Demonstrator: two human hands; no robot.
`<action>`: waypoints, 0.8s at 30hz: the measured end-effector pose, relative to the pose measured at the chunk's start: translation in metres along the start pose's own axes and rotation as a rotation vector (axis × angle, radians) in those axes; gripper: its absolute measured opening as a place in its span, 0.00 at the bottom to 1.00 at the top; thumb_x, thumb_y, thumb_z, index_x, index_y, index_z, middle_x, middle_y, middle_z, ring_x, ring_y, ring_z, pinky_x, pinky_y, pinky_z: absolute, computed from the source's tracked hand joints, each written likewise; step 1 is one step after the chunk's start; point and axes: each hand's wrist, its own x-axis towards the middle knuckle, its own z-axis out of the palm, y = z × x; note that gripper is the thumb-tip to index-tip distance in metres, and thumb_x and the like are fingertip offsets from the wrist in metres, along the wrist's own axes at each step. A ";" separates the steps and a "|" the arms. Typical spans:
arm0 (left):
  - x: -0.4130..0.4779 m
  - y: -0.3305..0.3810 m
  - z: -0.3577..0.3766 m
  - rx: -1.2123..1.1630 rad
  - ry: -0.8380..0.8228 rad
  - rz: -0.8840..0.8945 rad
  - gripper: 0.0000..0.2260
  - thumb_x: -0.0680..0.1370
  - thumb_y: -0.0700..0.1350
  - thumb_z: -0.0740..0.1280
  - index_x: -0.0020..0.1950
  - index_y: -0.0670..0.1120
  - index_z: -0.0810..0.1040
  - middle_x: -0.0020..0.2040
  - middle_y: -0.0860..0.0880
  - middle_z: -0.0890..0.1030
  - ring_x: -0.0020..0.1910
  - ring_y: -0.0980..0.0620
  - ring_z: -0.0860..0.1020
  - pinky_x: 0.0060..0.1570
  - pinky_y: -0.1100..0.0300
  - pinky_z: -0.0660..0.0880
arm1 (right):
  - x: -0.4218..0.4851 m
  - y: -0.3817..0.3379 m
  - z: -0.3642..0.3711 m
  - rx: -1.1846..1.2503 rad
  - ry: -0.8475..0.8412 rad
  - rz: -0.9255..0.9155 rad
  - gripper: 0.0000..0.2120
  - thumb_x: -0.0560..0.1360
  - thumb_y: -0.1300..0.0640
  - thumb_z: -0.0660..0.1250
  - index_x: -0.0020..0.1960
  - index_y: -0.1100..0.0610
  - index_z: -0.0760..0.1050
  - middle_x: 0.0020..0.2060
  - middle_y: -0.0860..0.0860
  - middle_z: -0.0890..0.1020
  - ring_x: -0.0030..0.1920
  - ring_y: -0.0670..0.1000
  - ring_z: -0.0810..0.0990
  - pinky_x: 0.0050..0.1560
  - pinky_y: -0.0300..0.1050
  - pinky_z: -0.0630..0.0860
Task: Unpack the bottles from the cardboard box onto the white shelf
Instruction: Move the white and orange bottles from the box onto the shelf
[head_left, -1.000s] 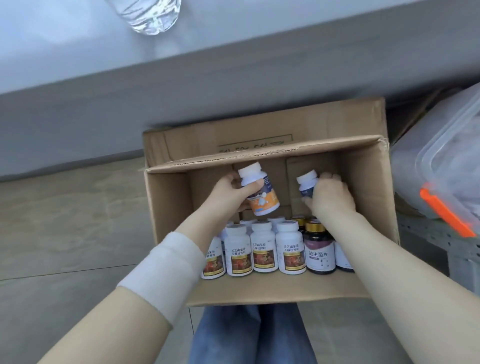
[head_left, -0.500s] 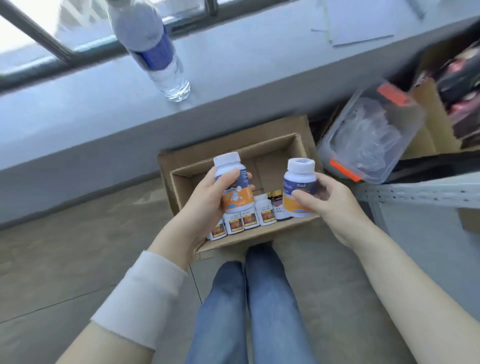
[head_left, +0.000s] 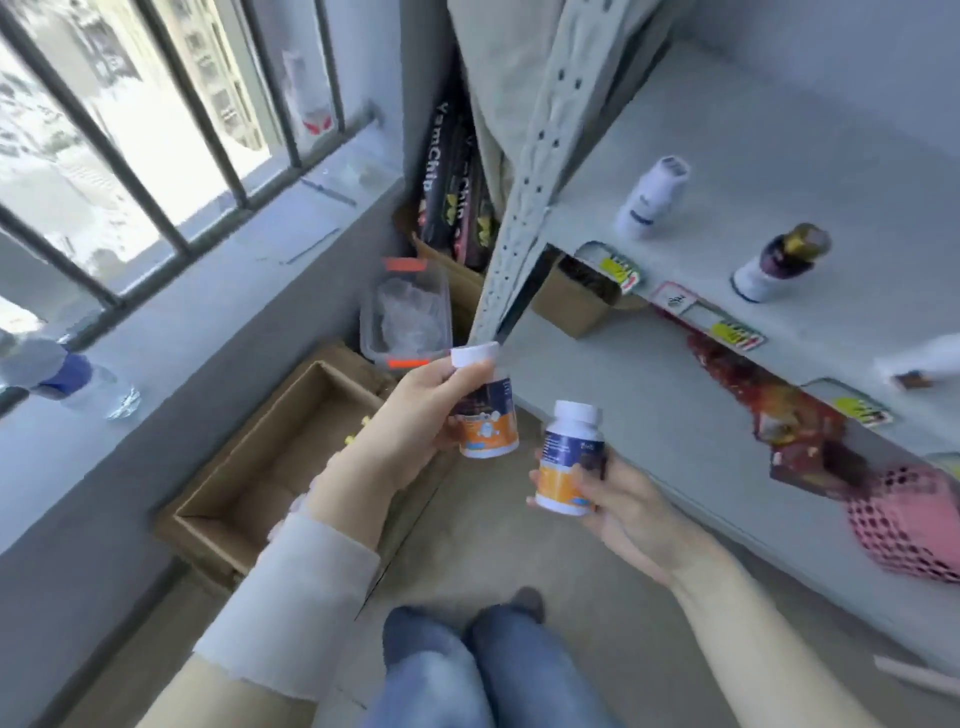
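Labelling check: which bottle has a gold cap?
The dark purple bottle on the white shelf; the plain white bottle beside it, left-hand bottle and right-hand bottle are white-capped.

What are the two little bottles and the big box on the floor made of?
The left bottle and right bottle, held in the left hand and right hand, look like smooth white plastic, slightly shiny, with glossy printed labels. The box looks like plain brown cardboard: dull, with a folded flap.

Left bottle, right bottle: upright, aloft
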 end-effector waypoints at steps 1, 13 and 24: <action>0.001 0.006 0.020 0.046 -0.029 0.011 0.14 0.78 0.47 0.62 0.55 0.37 0.77 0.45 0.41 0.80 0.42 0.47 0.79 0.46 0.55 0.76 | -0.016 -0.004 -0.011 -0.037 0.002 -0.027 0.42 0.49 0.43 0.82 0.57 0.57 0.71 0.47 0.51 0.82 0.47 0.48 0.82 0.48 0.46 0.81; 0.034 0.022 0.300 0.439 -0.293 0.243 0.07 0.71 0.46 0.73 0.46 0.46 0.80 0.39 0.51 0.81 0.39 0.56 0.79 0.42 0.64 0.77 | -0.174 -0.072 -0.225 -0.239 0.287 -0.315 0.37 0.52 0.46 0.80 0.58 0.55 0.74 0.54 0.54 0.82 0.53 0.49 0.81 0.52 0.43 0.79; 0.151 0.018 0.530 0.740 -0.347 0.422 0.17 0.66 0.50 0.77 0.51 0.49 0.78 0.44 0.49 0.80 0.42 0.52 0.76 0.46 0.59 0.75 | -0.223 -0.149 -0.407 -0.206 0.662 -0.539 0.24 0.59 0.55 0.78 0.52 0.49 0.73 0.54 0.54 0.81 0.52 0.50 0.78 0.56 0.59 0.74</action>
